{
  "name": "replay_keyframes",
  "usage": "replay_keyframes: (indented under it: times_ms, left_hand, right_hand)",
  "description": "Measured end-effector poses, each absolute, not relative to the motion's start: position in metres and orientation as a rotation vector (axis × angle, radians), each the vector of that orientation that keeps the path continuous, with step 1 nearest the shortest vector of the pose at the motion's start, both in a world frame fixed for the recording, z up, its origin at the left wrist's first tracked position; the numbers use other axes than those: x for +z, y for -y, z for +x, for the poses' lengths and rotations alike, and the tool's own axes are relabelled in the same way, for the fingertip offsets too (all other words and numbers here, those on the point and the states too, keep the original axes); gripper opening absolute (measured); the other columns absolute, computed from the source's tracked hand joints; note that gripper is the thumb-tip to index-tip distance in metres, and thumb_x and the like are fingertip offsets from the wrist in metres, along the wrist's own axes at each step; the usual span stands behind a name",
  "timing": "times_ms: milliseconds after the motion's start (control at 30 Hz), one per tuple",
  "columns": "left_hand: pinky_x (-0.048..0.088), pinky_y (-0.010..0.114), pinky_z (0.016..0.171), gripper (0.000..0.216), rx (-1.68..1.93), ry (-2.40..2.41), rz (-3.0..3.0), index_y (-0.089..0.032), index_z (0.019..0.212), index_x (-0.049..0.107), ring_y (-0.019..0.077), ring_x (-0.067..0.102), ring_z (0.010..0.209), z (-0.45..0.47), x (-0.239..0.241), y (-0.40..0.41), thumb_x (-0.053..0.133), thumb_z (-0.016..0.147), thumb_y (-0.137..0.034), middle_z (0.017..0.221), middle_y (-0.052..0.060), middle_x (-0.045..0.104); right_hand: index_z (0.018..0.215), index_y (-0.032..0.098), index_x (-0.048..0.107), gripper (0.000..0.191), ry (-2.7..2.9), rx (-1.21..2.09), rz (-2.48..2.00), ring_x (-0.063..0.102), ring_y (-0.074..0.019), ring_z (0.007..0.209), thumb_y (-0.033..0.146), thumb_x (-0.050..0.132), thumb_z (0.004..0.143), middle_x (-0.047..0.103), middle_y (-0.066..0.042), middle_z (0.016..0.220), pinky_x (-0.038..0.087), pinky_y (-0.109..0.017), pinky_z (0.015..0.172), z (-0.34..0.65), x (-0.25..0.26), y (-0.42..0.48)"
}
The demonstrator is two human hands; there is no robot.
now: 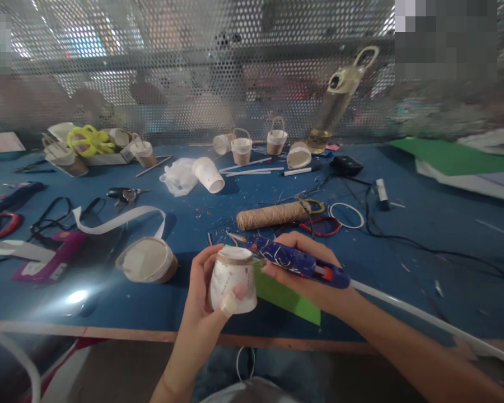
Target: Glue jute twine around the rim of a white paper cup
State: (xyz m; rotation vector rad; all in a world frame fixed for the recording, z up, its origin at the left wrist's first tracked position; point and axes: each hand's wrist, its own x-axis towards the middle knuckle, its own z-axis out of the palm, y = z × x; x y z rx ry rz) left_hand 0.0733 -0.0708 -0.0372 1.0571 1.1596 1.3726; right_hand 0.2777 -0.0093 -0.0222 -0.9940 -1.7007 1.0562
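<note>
My left hand [205, 302] is wrapped round a white paper cup [233, 282], which is held upside down with a brown band near its upper end. In my right hand [306, 274] is a dark blue glue gun [294, 257], a long white glue stick [428, 319] trailing from its back. The gun's nozzle points left, just above the cup; whether it touches cannot be told. Under my hands lies a green sheet [292, 299]. A spool of brown twine [273, 215] rests behind the gun. Left of the cup stands a round container [149, 260] with a twine-wrapped side.
Small cup baskets [241, 148] line the back, near a tilted bottle [336, 106] and a perforated metal screen [185, 84]. Red-handled scissors [321, 226] and a black cord [420, 243] lie right. A purple tool [54, 254] and white ribbon [121, 221] lie left.
</note>
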Motion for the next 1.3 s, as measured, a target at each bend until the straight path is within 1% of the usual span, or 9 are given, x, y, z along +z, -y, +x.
replay_keyframes:
  times_ms: [133, 200, 400, 467, 667, 800, 967, 1067, 1300]
  left_hand:
    - [0.051, 0.032, 0.104, 0.058, 1.411, -1.181, 1.062, -0.037, 0.143, 0.05, 0.0231, 0.066, 0.124, 0.072, -0.041, 0.069, 0.079, 0.093, -0.038, 0.144, 0.005, 0.062]
    - [0.049, 0.032, 0.107, 0.063, 1.44, -1.19, 1.071, -0.038, 0.147, 0.048, 0.023, 0.064, 0.127, 0.072, -0.042, 0.069, 0.08, 0.092, -0.037, 0.145, 0.005, 0.062]
    - [0.049, 0.037, 0.108, 0.065, 1.53, -1.275, 1.045, -0.035, 0.148, 0.049, 0.0281, 0.062, 0.132, 0.073, -0.045, 0.069, 0.081, 0.091, -0.036, 0.148, 0.007, 0.06]
    - [0.048, 0.037, 0.109, 0.066, 1.546, -1.273, 1.033, -0.035, 0.148, 0.049, 0.0274, 0.062, 0.132, 0.072, -0.045, 0.069, 0.081, 0.091, -0.036, 0.149, 0.007, 0.06]
    - [0.05, 0.033, 0.107, 0.063, 1.588, -1.246, 0.974, -0.037, 0.143, 0.054, 0.0241, 0.064, 0.129, 0.072, -0.045, 0.068, 0.085, 0.089, -0.037, 0.147, 0.004, 0.062]
    - [0.053, 0.032, 0.104, 0.062, 1.612, -1.23, 0.991, -0.037, 0.143, 0.055, 0.0237, 0.067, 0.126, 0.073, -0.045, 0.067, 0.085, 0.089, -0.035, 0.144, 0.005, 0.064]
    - [0.049, 0.038, 0.11, 0.065, 1.551, -1.277, 1.03, -0.035, 0.147, 0.049, 0.0268, 0.062, 0.132, 0.071, -0.048, 0.068, 0.082, 0.091, -0.036, 0.149, 0.008, 0.061]
    - [0.048, 0.041, 0.112, 0.064, 1.53, -1.319, 1.082, -0.035, 0.148, 0.048, 0.0279, 0.061, 0.133, 0.071, -0.048, 0.07, 0.08, 0.092, -0.037, 0.152, 0.008, 0.058]
    - [0.05, 0.038, 0.11, 0.061, 1.566, -1.357, 1.087, -0.036, 0.144, 0.053, 0.0267, 0.062, 0.133, 0.072, -0.046, 0.07, 0.083, 0.09, -0.036, 0.151, 0.007, 0.058]
  right_hand:
    - [0.087, 0.025, 0.066, 0.018, 1.68, 1.073, -0.947, 0.057, -0.0136, 0.063, 0.03, 0.083, 0.087, 0.064, 0.003, 0.076, 0.049, -0.026, 0.056, 0.277, -0.02, 0.008]
    - [0.087, 0.025, 0.065, 0.018, 1.687, 1.065, -0.936, 0.056, -0.0131, 0.064, 0.029, 0.082, 0.088, 0.063, 0.003, 0.077, 0.048, -0.026, 0.057, 0.277, -0.02, 0.008]
    - [0.081, 0.025, 0.059, 0.021, 1.709, 1.043, -0.804, 0.056, -0.0123, 0.066, 0.02, 0.076, 0.091, 0.061, 0.005, 0.077, 0.045, -0.027, 0.062, 0.284, -0.022, 0.007]
    - [0.08, 0.025, 0.057, 0.02, 1.759, 1.042, -0.795, 0.056, -0.0128, 0.066, 0.018, 0.072, 0.092, 0.061, 0.005, 0.076, 0.044, -0.028, 0.061, 0.289, -0.023, 0.007]
    - [0.074, 0.024, 0.05, 0.024, 1.881, 0.975, -0.867, 0.048, -0.0118, 0.059, 0.008, 0.067, 0.082, 0.053, 0.006, 0.069, 0.035, -0.028, 0.055, 0.297, -0.026, 0.004]
    - [0.073, 0.024, 0.048, 0.023, 1.932, 0.949, -0.932, 0.046, -0.012, 0.057, 0.01, 0.065, 0.08, 0.05, 0.006, 0.067, 0.032, -0.029, 0.054, 0.296, -0.025, 0.003]
    - [0.072, 0.024, 0.041, 0.025, 1.939, 0.895, -0.978, 0.039, -0.0109, 0.055, 0.013, 0.063, 0.078, 0.044, 0.007, 0.064, 0.026, -0.03, 0.054, 0.291, -0.019, 0.008]
    - [0.072, 0.024, 0.04, 0.027, 1.959, 0.879, -0.976, 0.038, -0.011, 0.056, 0.016, 0.065, 0.079, 0.043, 0.008, 0.065, 0.027, -0.03, 0.055, 0.289, -0.017, 0.01]
    - [0.073, 0.025, 0.039, 0.028, 1.976, 0.836, -0.987, 0.037, -0.011, 0.056, 0.014, 0.064, 0.078, 0.041, 0.008, 0.066, 0.027, -0.029, 0.056, 0.289, -0.019, 0.012]
